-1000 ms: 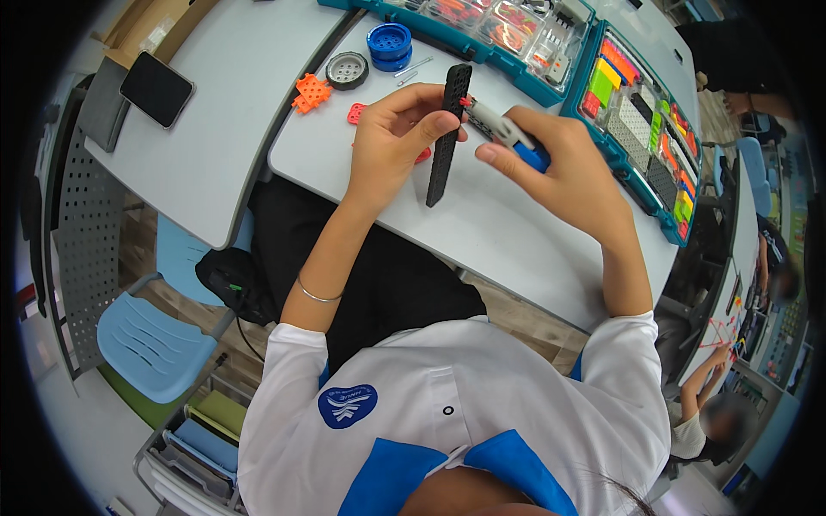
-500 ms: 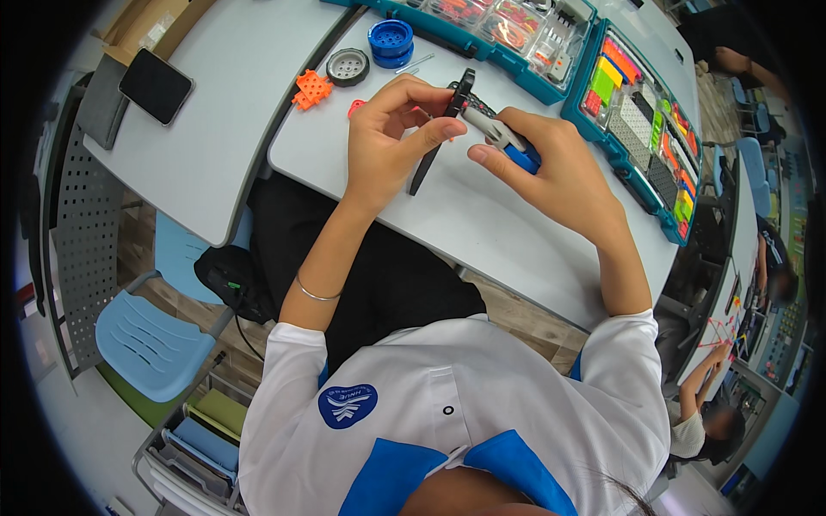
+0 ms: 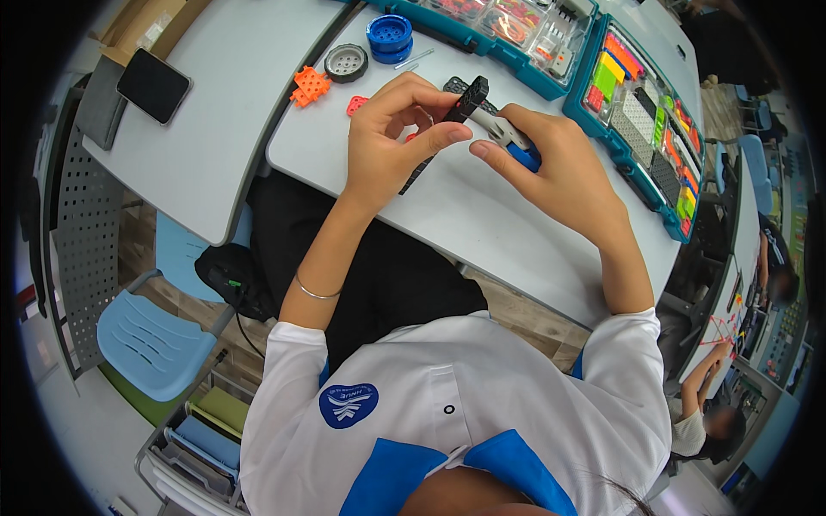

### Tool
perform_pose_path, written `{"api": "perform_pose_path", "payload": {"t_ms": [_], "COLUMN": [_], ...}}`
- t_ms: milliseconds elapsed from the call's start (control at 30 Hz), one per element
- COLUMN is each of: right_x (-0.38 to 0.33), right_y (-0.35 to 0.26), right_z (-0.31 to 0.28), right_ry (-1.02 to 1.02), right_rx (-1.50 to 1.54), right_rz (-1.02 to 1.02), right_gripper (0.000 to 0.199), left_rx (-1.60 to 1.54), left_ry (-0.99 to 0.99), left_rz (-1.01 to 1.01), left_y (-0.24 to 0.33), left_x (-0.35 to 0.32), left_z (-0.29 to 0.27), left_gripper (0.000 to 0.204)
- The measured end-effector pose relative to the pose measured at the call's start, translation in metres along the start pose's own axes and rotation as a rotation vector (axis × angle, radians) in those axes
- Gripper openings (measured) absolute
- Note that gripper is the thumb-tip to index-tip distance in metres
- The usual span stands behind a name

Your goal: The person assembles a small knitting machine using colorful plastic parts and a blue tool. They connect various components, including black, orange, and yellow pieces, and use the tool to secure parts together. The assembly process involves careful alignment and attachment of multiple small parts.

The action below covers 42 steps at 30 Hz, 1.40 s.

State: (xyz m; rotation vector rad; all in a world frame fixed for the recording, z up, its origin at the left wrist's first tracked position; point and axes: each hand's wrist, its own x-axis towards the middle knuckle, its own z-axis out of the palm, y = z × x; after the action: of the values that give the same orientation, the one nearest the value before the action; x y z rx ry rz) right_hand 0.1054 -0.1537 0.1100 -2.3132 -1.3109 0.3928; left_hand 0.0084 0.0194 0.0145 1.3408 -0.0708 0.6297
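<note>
Left hand (image 3: pixel 385 155) — thumb and fingers pinching black beam (image 3: pixel 471 97) | right hand (image 3: pixel 566 168) — curled round grey-and-blue tool (image 3: pixel 506 134) | risk: beam could twist loose if tool slips

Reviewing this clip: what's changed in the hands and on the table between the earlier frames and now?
The black beam has tilted, its upper end leaning rightward and its lower end swinging left. The right hand has shifted slightly left with the grey-and-blue tool. Unchanged: the left hand grips the beam; the orange piece and grey wheel haven't moved.
</note>
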Motion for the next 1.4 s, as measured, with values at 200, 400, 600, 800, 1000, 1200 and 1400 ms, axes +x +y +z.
{"api": "perform_pose_path", "payload": {"t_ms": [200,400,600,800,1000,1200,1400], "right_x": [0.000,0.000,0.000,-0.002,0.006,0.011,0.021], "right_y": [0.000,-0.005,-0.008,-0.006,0.018,0.017,0.039], "right_z": [0.004,0.005,0.002,0.003,0.023,0.032,0.035], "right_ry": [-0.071,-0.243,-0.337,-0.309,-0.312,-0.403,-0.714], "right_rx": [-0.009,0.341,0.580,0.559,0.412,0.466,0.917], "right_rz": [0.057,0.171,0.239,0.212,0.261,0.192,0.193], "right_gripper": [0.048,0.052,0.051,0.048,0.048,0.051,0.047], "left_rx": [0.067,0.000,0.054,0.265,0.184,0.245,0.269], "left_ry": [-0.051,-0.188,-0.170,0.391,0.309,-0.085,-0.183], "left_rz": [-0.018,-0.166,-0.135,0.063,0.002,-0.275,-0.417], "left_y": [0.003,0.012,0.023,0.020,0.036,0.032,0.035], "left_x": [0.000,-0.005,-0.003,-0.002,0.006,0.003,0.003], "left_z": [-0.002,0.002,0.000,-0.022,-0.033,-0.018,-0.031], "left_gripper": [0.019,0.030,0.032,0.036,0.030,0.017,0.021]}}
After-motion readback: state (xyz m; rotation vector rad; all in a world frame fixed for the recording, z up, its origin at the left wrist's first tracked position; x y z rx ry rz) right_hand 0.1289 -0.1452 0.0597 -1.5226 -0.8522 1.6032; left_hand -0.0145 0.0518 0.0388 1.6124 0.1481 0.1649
